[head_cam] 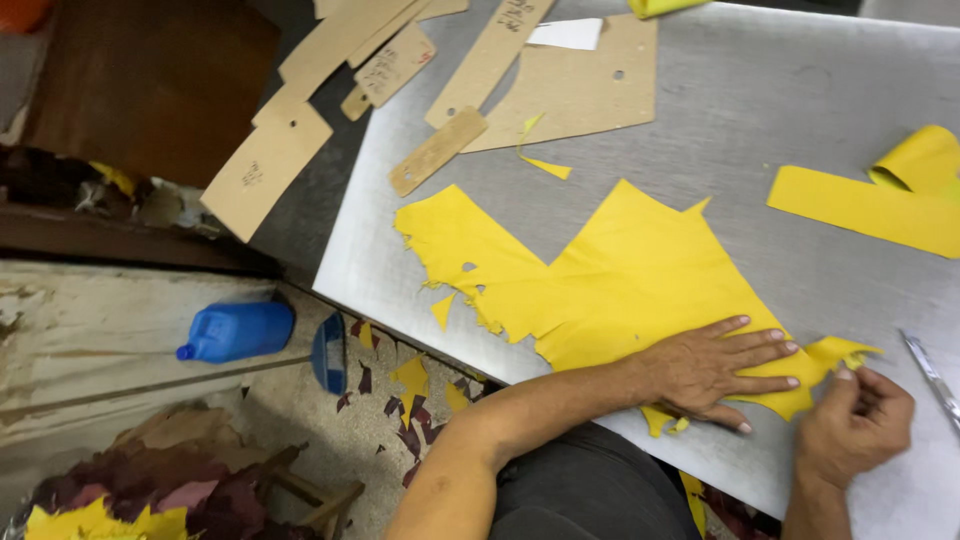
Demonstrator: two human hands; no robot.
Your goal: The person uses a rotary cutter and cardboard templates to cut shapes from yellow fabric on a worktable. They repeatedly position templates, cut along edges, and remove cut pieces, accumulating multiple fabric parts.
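**Flat palm, pinched corner: working a yellow offcut on the cutting table**

The irregular yellow leather sheet [610,280] lies on the grey metal tabletop [780,110], its jagged, cut-out edges running left and its near right corner reaching the table's near edge. The left hand [715,370] lies open and flat on that corner, fingers spread and pointing right, pressing the sheet down. Just to its right, the right hand [850,425] is curled nearly closed, thumb and fingertips pinching the ragged yellow tip [840,352] that sticks out past the left hand's fingertips.

To do this well, I judge the flat hand should keep even pressure close to the pinched tip, so the sheet neither slides nor puckers, while the pinch stays small and firm on the very edge.

A slim metal blade [930,375] lies on the table just right of the right hand, untouched. Farther off sit a yellow strip [860,205] with a curled roll [920,158] at the right, and cardboard patterns [560,90] at the far left.
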